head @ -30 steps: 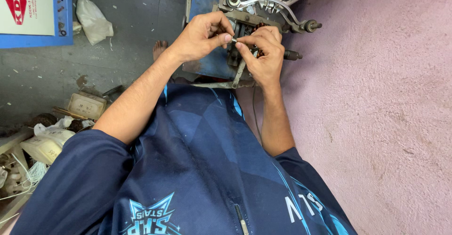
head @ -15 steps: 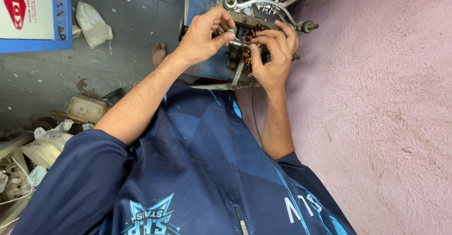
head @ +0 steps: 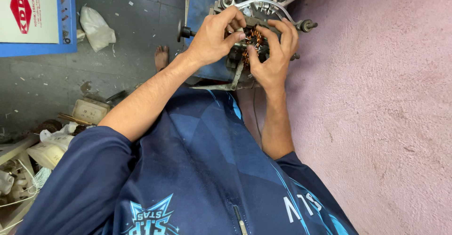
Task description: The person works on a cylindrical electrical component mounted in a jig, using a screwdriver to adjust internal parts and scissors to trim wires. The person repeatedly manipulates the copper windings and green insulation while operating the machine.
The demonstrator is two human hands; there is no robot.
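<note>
A small motor core with copper wire windings (head: pixel 254 38) sits clamped in a metal winding machine (head: pixel 263 4) with a curved steel arm. My left hand (head: pixel 214 39) wraps around the core's left side, thumb and fingers pressed on the windings. My right hand (head: pixel 275 51) grips the core from the right, its fingertips curled over the copper coils. The two hands nearly touch over the core and hide most of it.
The machine stands on a blue base (head: pixel 202 9) against a pink rough wall (head: pixel 376 98). A bare foot (head: pixel 161 57) rests on the grey floor. A white bag (head: pixel 96 25), a blue-edged board (head: pixel 37 18) and scattered clutter (head: pixel 47 141) lie to the left.
Both hands shifted up onto the core; my right hand's fingers spread over the copper windings, which now show between the hands.
</note>
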